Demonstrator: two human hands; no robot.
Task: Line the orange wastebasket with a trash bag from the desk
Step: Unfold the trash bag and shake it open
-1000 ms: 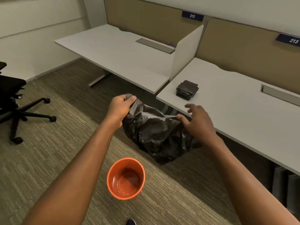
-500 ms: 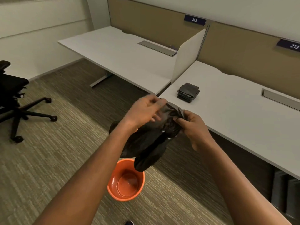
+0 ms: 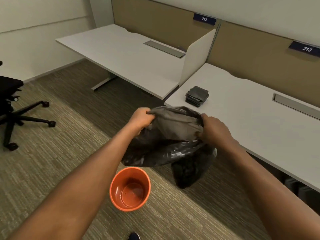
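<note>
A black trash bag (image 3: 174, 144) hangs in the air between my hands, its mouth spread open at the top. My left hand (image 3: 141, 119) grips the left edge of the mouth and my right hand (image 3: 214, 129) grips the right edge. The bag's bottom droops down to the right. Below and to the left of it, the orange wastebasket (image 3: 129, 188) stands upright on the carpet with nothing inside. A stack of folded black trash bags (image 3: 197, 96) lies on the near corner of the white desk (image 3: 259, 122) on the right.
A second white desk (image 3: 121, 58) stands at the back left, split from the right one by a low white divider (image 3: 197, 56). A black office chair (image 3: 12, 104) on castors is at the far left. A shoe tip (image 3: 134, 236) shows at the bottom edge.
My hands were bunched together on the bag half a second ago; they have pulled apart and spread its mouth open. The bag's bottom swung right, away from above the wastebasket.
</note>
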